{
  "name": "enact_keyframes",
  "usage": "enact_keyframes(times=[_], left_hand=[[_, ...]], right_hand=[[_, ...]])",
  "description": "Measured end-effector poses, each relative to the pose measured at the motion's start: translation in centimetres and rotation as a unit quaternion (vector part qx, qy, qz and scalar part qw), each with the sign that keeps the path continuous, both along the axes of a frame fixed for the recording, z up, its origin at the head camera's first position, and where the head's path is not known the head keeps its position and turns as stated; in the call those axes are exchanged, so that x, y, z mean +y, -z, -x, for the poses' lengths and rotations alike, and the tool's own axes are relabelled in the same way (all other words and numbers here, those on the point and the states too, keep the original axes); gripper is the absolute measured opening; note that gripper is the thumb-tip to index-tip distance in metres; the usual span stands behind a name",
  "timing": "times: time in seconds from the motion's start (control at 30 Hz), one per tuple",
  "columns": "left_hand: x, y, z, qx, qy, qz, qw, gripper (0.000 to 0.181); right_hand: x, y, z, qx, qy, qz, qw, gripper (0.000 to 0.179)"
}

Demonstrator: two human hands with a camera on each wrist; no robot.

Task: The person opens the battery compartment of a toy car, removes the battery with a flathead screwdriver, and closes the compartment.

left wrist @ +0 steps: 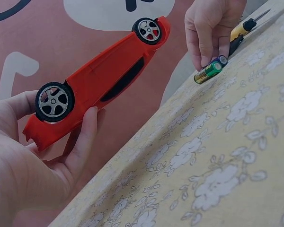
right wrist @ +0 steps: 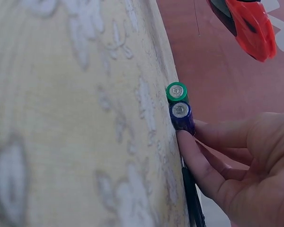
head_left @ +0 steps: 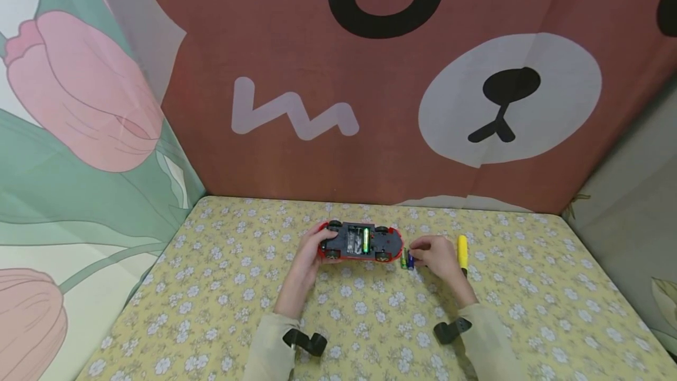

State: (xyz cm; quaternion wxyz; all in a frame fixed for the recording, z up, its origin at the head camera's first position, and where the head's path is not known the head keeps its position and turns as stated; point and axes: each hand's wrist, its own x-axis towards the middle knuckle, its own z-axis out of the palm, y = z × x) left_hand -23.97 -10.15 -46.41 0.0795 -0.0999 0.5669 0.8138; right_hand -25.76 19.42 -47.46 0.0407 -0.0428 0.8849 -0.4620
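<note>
My left hand grips the rear of a red toy car, thumb on its underside. The car is upside down, held above the table, and its dark underside faces up. An uncovered battery compartment shows there, with one green battery at its right side. My right hand is at the table, thumb and fingers pinching a blue battery. Against it lies a loose green battery, side by side with the blue one. In the left wrist view the car's wheels show.
A screwdriver with a yellow and black handle lies just right of my right hand. The table has a yellow flowered cloth. Printed fabric hangs behind its back edge and at both sides.
</note>
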Motion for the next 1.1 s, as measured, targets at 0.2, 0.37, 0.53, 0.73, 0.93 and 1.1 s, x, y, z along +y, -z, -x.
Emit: enact_keyframes(times=[0.2, 0.37, 0.53, 0.73, 0.93, 1.1], left_hand=[[-0.1, -0.1, 0.0, -0.005, -0.001, 0.002, 1.0, 0.06], [-0.1, -0.1, -0.1, -0.007, -0.004, 0.001, 1.0, 0.062], [-0.1, 0.1, 0.0, -0.002, 0.0, 0.003, 1.0, 0.059], [0.0, 0.0, 0.0, 0.0, 0.003, 0.0, 1.0, 0.062], [0.0, -0.1, -0.1, 0.001, 0.003, -0.001, 1.0, 0.063], [-0.1, -0.1, -0.3, 0.008, 0.005, -0.004, 0.9999, 0.062]], right_hand=[[0.0, 0.0, 0.0, 0.004, -0.004, 0.004, 1.0, 0.017], [0.4, -0.3, 0.1, 0.032, 0.007, 0.031, 0.999, 0.021], [1.0, -1.5, 0.0, 0.084, 0.032, 0.036, 0.9953, 0.024], [0.9, -3.8, -0.2, 0.116, 0.028, 0.038, 0.9921, 0.027], [0.3, -6.3, -0.2, 0.142, 0.019, 0.034, 0.989, 0.028], [-1.0, -8.4, -0.2, 0.164, 0.006, 0.026, 0.9862, 0.027]])
